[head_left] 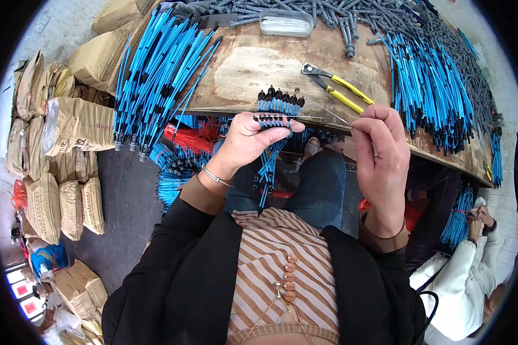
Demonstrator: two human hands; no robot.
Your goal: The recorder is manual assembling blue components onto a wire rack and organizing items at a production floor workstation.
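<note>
My left hand (pixel 250 141) grips a flat row of several blue plastic-sleeved rods with black tips (pixel 279 103), held upright just in front of the wooden workbench edge. My right hand (pixel 380 144) pinches one end of a thin metal wire (pixel 328 118) that runs leftward across the bundle, just under the black tips. The lower ends of the rods hang down between my knees.
On the wooden workbench (pixel 253 63) lie yellow-handled pliers (pixel 339 86), a clear plastic box (pixel 286 23), grey bolts (pixel 351 17) and piles of blue rods left (pixel 155 75) and right (pixel 431 86). Tan sacks (pixel 63 149) stack at the left. Another person's hand (pixel 480 221) holds blue rods at lower right.
</note>
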